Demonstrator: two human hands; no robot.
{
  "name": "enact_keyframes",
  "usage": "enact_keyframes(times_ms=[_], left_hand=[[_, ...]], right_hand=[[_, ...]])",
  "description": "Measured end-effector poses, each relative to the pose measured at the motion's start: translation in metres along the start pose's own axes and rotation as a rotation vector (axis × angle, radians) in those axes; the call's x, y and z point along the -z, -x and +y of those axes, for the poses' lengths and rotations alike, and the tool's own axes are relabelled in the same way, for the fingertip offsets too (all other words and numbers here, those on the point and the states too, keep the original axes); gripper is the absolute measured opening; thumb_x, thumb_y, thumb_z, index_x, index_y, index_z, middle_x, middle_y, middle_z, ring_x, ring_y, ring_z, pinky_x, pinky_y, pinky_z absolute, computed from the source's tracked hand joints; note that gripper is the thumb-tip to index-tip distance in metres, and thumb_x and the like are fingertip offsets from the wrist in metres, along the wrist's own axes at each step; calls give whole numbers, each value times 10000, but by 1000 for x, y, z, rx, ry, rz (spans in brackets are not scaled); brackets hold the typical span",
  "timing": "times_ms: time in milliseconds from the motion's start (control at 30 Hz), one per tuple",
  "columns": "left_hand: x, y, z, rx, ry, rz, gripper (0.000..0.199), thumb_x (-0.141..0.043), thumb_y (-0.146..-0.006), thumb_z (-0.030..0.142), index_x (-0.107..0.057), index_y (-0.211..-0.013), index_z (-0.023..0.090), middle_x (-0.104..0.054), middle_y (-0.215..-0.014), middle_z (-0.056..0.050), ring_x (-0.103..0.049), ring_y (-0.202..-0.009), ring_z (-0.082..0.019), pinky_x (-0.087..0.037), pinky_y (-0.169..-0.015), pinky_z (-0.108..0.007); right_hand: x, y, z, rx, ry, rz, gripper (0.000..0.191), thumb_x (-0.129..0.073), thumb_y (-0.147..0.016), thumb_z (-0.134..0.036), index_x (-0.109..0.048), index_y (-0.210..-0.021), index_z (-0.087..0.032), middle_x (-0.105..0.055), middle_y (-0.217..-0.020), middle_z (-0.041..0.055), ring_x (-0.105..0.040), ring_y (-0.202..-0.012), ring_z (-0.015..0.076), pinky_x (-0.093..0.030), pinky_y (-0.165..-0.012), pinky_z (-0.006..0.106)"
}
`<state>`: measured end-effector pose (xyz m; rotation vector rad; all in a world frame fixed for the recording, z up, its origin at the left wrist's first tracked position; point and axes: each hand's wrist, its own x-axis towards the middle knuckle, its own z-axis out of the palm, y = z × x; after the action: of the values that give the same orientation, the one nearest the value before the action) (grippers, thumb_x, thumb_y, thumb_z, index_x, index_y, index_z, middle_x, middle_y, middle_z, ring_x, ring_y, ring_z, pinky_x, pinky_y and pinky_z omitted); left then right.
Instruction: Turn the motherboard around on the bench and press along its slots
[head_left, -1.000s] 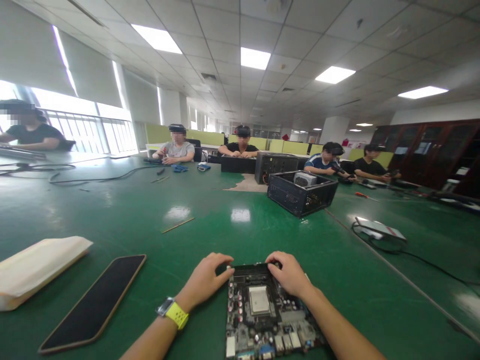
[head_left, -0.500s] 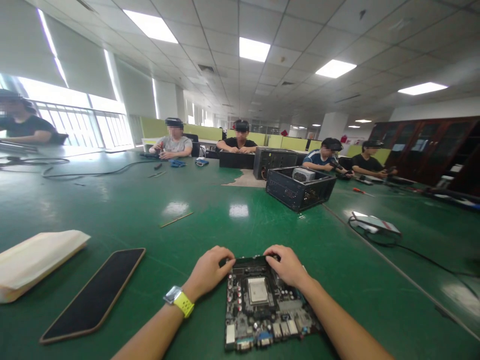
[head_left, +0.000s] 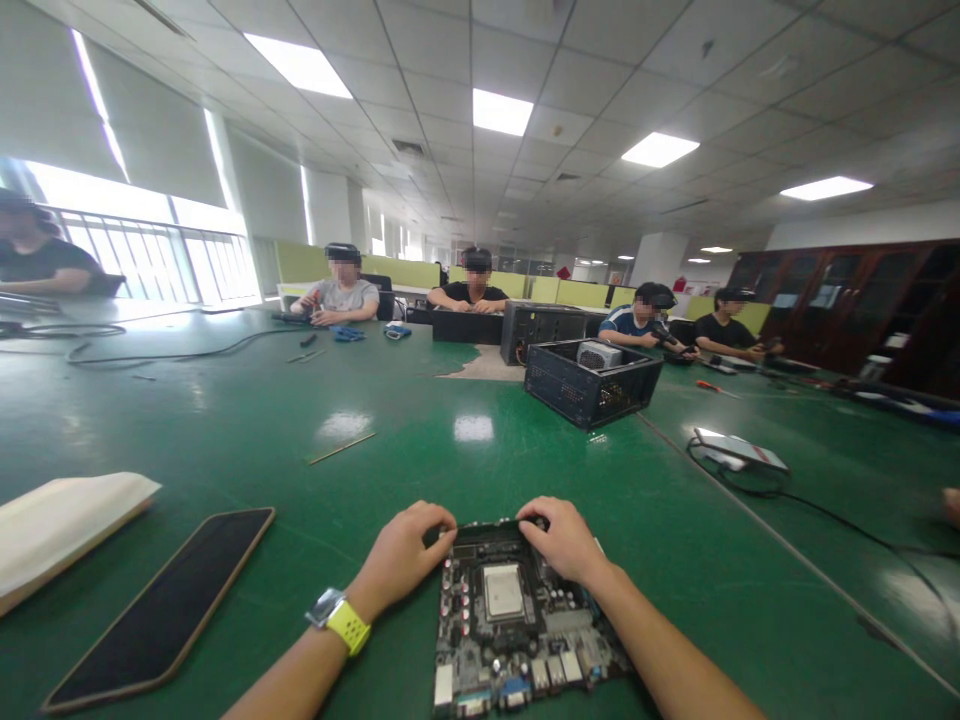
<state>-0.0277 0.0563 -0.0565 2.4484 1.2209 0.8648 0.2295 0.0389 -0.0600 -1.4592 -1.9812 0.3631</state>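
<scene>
A dark motherboard [head_left: 525,610] lies on the green table in front of me, its port side nearest me. A pale square processor [head_left: 503,591] sits in its middle. Along the far edge runs a long dark strip that looks like a RAM stick [head_left: 486,536]. My left hand [head_left: 409,545], with a lime-strapped watch [head_left: 341,618] on its wrist, pinches the strip's left end. At the other end, my right hand [head_left: 561,538] has its thumb and fingers closed on it. How firmly the strip sits in its slot cannot be seen.
A phone [head_left: 165,605] and a cream paper packet [head_left: 67,530] lie to the left. Beyond the board stand an open black computer case [head_left: 592,385] and another case [head_left: 544,330]. A cabled device [head_left: 739,450] lies at the right. Several people sit around the table.
Both hands keep their places at the board's far edge. The whole view has shifted slightly, with the board and hands now a little lower and further left. Part of someone's hand shows at the right edge.
</scene>
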Motion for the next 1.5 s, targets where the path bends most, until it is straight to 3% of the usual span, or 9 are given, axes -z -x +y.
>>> enact_keyframes(times_ms=[433, 533, 633, 800, 1000, 1100, 1200, 1367, 1500], left_hand=[[0, 2, 1, 6, 19, -1, 142, -546, -834, 246, -667, -903, 217, -679, -892, -26, -603, -854, -192, -462, -790, -300], [0, 2, 0, 7, 37, 19, 166, -556, -840, 270, -666, -952, 217, -684, -926, -32, -607, -875, -197, -470, -809, -316], [0, 2, -3, 13, 30, 75, 186, -549, -856, 306, -658, -976, 215, -685, -945, -36, -608, -895, -208, -477, -819, -338], [2, 0, -5, 23, -29, 192, 168, -526, -877, 315, -649, -911, 207, -674, -903, -37, -601, -843, -206, -479, -779, -340], [5, 1, -7, 39, -63, 214, 159, -514, -875, 285, -653, -877, 207, -672, -865, -32, -606, -803, -199, -474, -748, -320], [7, 3, -10, 42, -66, 207, 167, -512, -872, 293, -655, -870, 207, -676, -856, -30, -611, -794, -196, -476, -747, -316], [9, 5, -12, 46, -58, 204, 177, -512, -869, 302, -659, -870, 205, -684, -855, -29, -614, -776, -192, -479, -740, -316], [12, 7, -9, 57, -40, 182, 194, -508, -866, 312, -665, -859, 197, -688, -841, -32, -613, -745, -187, -480, -724, -321], [12, 6, -6, 55, -28, 174, 191, -516, -858, 312, -669, -859, 198, -686, -834, -32, -612, -746, -188, -482, -720, -321]], right_hand=[[0, -2, 3, -37, -6, -52, 214, -560, -786, -257, -706, -935, -207, -705, -962, 29, -608, -907, 185, -423, -841, 288], [10, -1, -11, -43, 23, -2, 239, -575, -791, -285, -685, -982, -194, -687, -1000, 49, -587, -951, 195, -411, -865, 302], [17, 11, -45, 37, 77, 19, 206, -552, -832, -357, -679, -883, -204, -679, -916, 41, -570, -914, 191, -402, -824, 300], [-12, 46, -99, 379, 228, -276, 433, -530, -781, -635, -672, -916, -249, -681, -834, 42, -595, -786, 208, -410, -701, 302], [-44, 59, -109, 499, 431, -444, 413, -440, -854, -548, -678, -747, -227, -696, -692, 31, -583, -550, 155, -365, -525, 246], [-33, 51, -105, 417, 424, -396, 339, -462, -843, -478, -685, -772, -233, -711, -726, 34, -612, -594, 166, -370, -541, 247], [-11, 33, -83, 201, 438, -284, 266, -476, -830, -385, -699, -797, -245, -717, -755, 47, -641, -681, 195, -386, -584, 265], [43, 3, -4, -399, 487, -71, 204, -519, -791, -333, -713, -828, -283, -718, -874, 65, -654, -821, 245, -410, -650, 308], [84, 3, 51, -584, 519, 12, 281, -446, -834, -314, -714, -878, -245, -705, -935, 132, -657, -827, 284, -430, -660, 359]])
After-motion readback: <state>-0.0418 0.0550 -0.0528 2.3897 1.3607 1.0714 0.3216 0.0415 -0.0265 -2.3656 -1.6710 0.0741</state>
